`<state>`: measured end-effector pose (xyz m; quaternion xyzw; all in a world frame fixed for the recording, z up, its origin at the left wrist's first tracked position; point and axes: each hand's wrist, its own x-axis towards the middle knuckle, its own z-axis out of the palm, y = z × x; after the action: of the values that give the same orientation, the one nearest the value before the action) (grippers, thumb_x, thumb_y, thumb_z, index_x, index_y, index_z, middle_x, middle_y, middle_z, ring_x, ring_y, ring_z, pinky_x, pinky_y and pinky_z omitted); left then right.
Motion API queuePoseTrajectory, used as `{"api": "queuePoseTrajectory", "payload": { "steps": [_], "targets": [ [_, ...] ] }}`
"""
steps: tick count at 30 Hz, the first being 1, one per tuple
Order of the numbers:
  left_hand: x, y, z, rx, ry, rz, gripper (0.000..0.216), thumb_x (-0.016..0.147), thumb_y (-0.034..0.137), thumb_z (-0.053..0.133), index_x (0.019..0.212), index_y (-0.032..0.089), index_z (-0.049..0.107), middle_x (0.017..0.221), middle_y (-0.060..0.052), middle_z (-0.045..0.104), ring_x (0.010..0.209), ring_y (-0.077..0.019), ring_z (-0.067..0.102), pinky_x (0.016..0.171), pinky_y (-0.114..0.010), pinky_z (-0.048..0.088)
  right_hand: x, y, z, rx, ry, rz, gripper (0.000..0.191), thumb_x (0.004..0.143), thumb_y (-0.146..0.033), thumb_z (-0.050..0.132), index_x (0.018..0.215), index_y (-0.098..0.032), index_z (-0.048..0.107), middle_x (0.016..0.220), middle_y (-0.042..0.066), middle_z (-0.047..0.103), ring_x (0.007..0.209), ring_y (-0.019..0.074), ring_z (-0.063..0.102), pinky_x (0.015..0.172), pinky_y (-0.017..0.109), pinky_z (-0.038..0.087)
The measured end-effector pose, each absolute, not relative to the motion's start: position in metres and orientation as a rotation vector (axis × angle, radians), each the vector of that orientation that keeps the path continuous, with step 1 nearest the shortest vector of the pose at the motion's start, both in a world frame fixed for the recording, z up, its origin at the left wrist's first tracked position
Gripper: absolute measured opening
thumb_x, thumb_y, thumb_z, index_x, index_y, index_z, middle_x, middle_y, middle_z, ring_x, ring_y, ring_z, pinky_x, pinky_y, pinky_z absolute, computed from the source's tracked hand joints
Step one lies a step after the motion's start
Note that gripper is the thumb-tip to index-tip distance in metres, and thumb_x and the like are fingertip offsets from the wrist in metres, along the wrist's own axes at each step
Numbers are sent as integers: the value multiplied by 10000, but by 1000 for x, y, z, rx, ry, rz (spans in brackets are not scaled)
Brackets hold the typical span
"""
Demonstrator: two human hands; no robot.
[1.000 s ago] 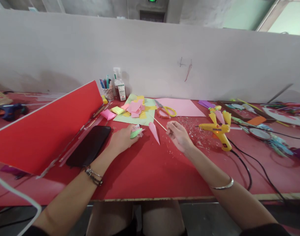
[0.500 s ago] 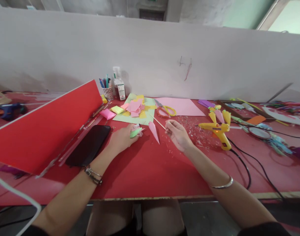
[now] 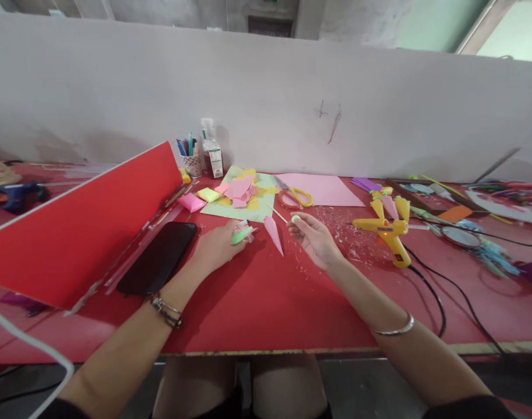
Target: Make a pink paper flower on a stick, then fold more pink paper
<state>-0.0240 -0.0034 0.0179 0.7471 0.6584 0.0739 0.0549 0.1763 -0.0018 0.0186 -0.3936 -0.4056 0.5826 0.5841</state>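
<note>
My left hand (image 3: pixel 220 244) rests low over the table, fingers closed around a light green packet (image 3: pixel 240 235) with crinkled clear wrapping. A small light green ball (image 3: pixel 296 219) is pinched between the thumb and fingertips of my right hand (image 3: pixel 313 237). A thin pale stick (image 3: pixel 278 213) reaches up to the left from those fingers; whether they grip it too is hard to tell. Between both hands lies a pink paper cone (image 3: pixel 273 235), its point toward me.
Scissors (image 3: pixel 295 196) and pink paper scraps (image 3: pixel 240 192) lie behind my hands. On the right is a yellow glue gun (image 3: pixel 385 233) with its cord, near scattered clear shreds. A black phone (image 3: pixel 159 257) and an upright red board (image 3: pixel 91 221) stand left.
The light green ball now shows at my right fingertips, as that hand has turned slightly and shifted a little. My left hand stays in place with the packet.
</note>
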Motion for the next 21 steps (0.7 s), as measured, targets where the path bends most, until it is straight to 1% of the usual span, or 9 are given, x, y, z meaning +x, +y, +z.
{"api": "queuePoseTrajectory", "payload": {
  "steps": [3,6,9,11,13,15,17,19,21],
  "targets": [
    [-24,-4,18,2259,1994,242,439,772,512,387,1092,216,433,967,-75,635,869,-247,598,613,-273,417,175,-3,20,-871,-941,1396,278,544,-253,704,808,-236,617,690,-27,650,699,99,584,730,266,438],
    [-24,-5,18,2255,1991,253,440,771,515,388,1091,217,434,963,-77,635,871,-249,599,616,-273,418,174,-4,21,-856,-926,1403,266,543,-253,704,795,-230,621,705,-22,656,745,105,591,749,264,438],
    [-24,-4,18,2257,1999,235,445,768,519,389,1084,209,435,960,-84,635,867,-255,599,615,-279,420,175,-3,20,-896,-928,1384,194,534,-294,709,674,-209,604,619,-39,627,620,74,566,637,221,434],
    [-24,-4,18,2256,1996,222,446,770,522,382,1080,207,437,964,-85,635,865,-255,599,612,-281,421,176,-3,20,-921,-941,1377,206,525,-323,713,607,-198,571,542,-60,584,503,43,504,533,189,395],
    [-24,-4,19,2253,1991,222,449,771,528,375,1084,211,434,962,-82,636,867,-255,599,610,-281,422,176,-3,20,-931,-959,1377,233,513,-330,719,580,-192,543,504,-74,553,448,28,451,479,177,356],
    [-24,-4,19,2253,1990,232,449,772,528,373,1084,212,435,964,-83,635,869,-257,598,611,-284,423,176,-3,20,-927,-962,1372,245,502,-320,727,584,-194,533,514,-73,554,464,33,459,496,182,362],
    [-24,-3,19,2255,1985,238,447,770,524,378,1077,205,440,969,-88,633,870,-263,598,612,-289,424,176,-3,21,-924,-952,1366,245,500,-322,728,615,-198,551,560,-58,580,524,50,503,557,199,394],
    [-24,-3,19,2253,1987,236,442,767,518,387,1068,200,444,969,-92,632,870,-266,598,612,-291,424,175,-3,21,-935,-941,1359,246,516,-357,714,645,-198,577,605,-36,604,578,71,536,608,222,413],
    [-24,-3,18,2252,1988,232,436,762,515,395,1057,197,448,964,-92,633,868,-268,597,609,-291,424,175,-2,21,-952,-941,1352,256,558,-417,676,649,-194,591,614,-20,605,591,85,542,611,238,417]
  ]
}}
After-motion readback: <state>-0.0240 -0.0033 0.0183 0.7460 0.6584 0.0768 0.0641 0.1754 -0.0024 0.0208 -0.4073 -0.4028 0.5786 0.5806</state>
